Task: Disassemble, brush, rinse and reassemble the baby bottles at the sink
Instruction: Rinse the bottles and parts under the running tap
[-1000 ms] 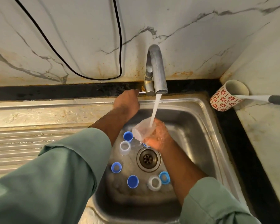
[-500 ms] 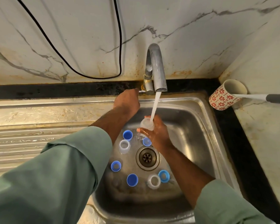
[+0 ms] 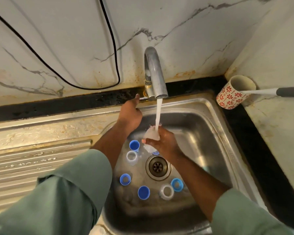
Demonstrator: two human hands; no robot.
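1. Steel, shiny and scratched, makes the sink (image 3: 215, 133); its left side has long ridges, and a round drain (image 3: 158, 167) with small holes sits in the bottom.
2. No words or brand names can be read anywhere.
3. Water pours in a white stream from the curved metal tap (image 3: 154, 73).
4. The right hand (image 3: 165, 143) has its fingers curled round a clear, soft-looking bottle part (image 3: 151, 134), right under the water above the drain.
5. The left hand (image 3: 130, 114) reaches to the thin tap lever (image 3: 143, 98); its fingers curl, but I cannot tell if it grips the lever.
6. Round parts lie on the sink floor: a blue cap (image 3: 134, 145), a clear ring (image 3: 132, 157), a blue ring (image 3: 125, 179), another blue cap (image 3: 143, 192), a white ring (image 3: 167, 192) and a light blue ring (image 3: 177, 184) touching it.
7. On the counter at the right stands a cup with red flowers (image 3: 231, 95), with a white and grey handle (image 3: 268, 91) poking out.
8. Marble with grey lines covers the wall, and a black cable (image 3: 115, 53) hangs on it.
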